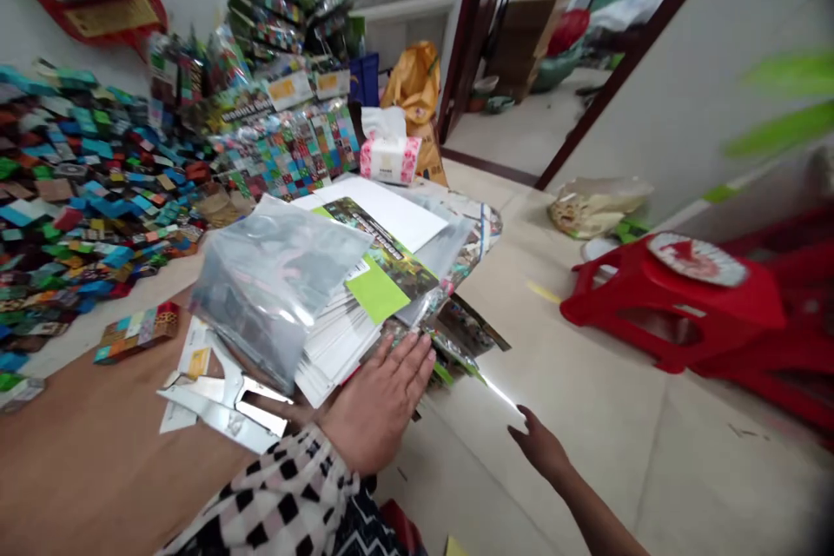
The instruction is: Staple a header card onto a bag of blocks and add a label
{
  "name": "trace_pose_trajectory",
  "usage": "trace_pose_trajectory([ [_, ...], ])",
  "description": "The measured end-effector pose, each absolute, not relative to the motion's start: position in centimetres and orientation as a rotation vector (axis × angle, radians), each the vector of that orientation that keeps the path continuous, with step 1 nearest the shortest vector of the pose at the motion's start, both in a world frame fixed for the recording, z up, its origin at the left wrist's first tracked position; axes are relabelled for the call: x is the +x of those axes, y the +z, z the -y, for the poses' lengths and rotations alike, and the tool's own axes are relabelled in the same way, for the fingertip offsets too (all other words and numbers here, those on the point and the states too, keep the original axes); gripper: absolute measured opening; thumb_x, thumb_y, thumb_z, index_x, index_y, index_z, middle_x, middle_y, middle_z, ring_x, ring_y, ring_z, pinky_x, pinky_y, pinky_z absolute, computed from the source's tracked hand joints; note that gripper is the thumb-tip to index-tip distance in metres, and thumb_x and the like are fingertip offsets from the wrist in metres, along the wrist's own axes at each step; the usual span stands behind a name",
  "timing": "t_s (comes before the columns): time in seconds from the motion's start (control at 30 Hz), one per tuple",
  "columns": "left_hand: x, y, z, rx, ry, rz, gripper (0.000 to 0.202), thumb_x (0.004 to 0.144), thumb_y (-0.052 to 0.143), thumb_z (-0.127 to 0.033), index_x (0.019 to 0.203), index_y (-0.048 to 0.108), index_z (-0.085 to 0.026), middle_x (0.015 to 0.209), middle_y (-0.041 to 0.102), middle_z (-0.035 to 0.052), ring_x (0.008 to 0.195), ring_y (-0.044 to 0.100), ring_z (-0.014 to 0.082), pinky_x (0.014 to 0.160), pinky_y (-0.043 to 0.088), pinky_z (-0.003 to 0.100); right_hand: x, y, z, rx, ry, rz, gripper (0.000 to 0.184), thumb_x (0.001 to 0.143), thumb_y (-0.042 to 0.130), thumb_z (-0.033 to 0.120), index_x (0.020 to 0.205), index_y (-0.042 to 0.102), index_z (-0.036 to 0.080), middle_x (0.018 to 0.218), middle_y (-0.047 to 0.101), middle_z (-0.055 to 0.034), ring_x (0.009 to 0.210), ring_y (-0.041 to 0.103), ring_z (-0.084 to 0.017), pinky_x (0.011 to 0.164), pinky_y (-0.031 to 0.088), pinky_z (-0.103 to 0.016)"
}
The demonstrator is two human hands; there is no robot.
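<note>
My left hand (381, 404), in a checkered sleeve, lies with fingers stretched over the near corner of a pile of printed packaging and white cards (335, 334). Its thumb is not clearly visible. Left of it is a silver plier stapler (228, 400) on a white card. A clear plastic bag (274, 256) and a green printed header card (381, 252) lie on top of the pile. My right hand is not in view. Another person's bare hand (538, 443) reaches in from the right and pinches a strip of shiny packaging.
Many small colourful boxes (97, 200) are heaped at the left, with one small box (136, 332) nearer. Filled packs (287, 148) and a tissue pack (389, 158) stand behind. Red plastic stools (678, 304) are on the floor at the right.
</note>
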State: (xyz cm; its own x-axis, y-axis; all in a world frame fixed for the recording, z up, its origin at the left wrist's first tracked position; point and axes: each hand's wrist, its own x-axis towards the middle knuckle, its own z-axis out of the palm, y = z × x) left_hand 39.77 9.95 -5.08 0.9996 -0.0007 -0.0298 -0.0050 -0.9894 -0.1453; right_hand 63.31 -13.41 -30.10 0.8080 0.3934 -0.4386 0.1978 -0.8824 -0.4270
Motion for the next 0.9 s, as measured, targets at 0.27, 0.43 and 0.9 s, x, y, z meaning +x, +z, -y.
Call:
trace_pose_trajectory([
  [0.27, 37.9, -2.4, -6.9, -2.904, -0.476, -0.253, 0.032, 0.103, 0.040, -0.029, 0.121, 0.065, -0.022, 0.129, 0.068, 0.0031, 0.123, 0.061, 0.0225, 0.109, 0.040, 0.045, 71.1, -15.0, 5.0, -2.332, 0.225, 0.449, 0.060, 0.080, 0.037, 0.056, 0.129, 0.049, 0.023, 0.120, 0.070, -0.0145, 0.116, 0.065, -0.028, 0.101, 0.052, -0.041],
  [0.43, 33.5, -0.6, -8.2, -2.760, -1.074, -0.145, 0.020, 0.096, 0.056, -0.024, 0.113, 0.066, -0.025, 0.105, 0.076, -0.0031, 0.099, 0.070, 0.0139, 0.106, 0.047, 0.036, 67.6, -3.6, -6.1, -1.881, -0.019, 0.927, 0.049, 0.085, 0.048, 0.050, 0.125, 0.056, 0.024, 0.116, 0.070, -0.0113, 0.106, 0.067, -0.028, 0.096, 0.054, -0.046],
  [0.9, 21.6, -2.8, -17.1, -2.516, -1.505, 0.901, 0.042, 0.088, 0.048, 0.001, 0.126, 0.059, -0.014, 0.116, 0.070, 0.0100, 0.113, 0.065, 0.0130, 0.102, 0.049, 0.022, 57.8, 9.9, -35.8, -1.940, -0.270, 1.996, 0.047, 0.092, 0.055, 0.033, 0.136, 0.055, 0.018, 0.130, 0.060, -0.0149, 0.122, 0.056, -0.031, 0.104, 0.044, -0.044],
])
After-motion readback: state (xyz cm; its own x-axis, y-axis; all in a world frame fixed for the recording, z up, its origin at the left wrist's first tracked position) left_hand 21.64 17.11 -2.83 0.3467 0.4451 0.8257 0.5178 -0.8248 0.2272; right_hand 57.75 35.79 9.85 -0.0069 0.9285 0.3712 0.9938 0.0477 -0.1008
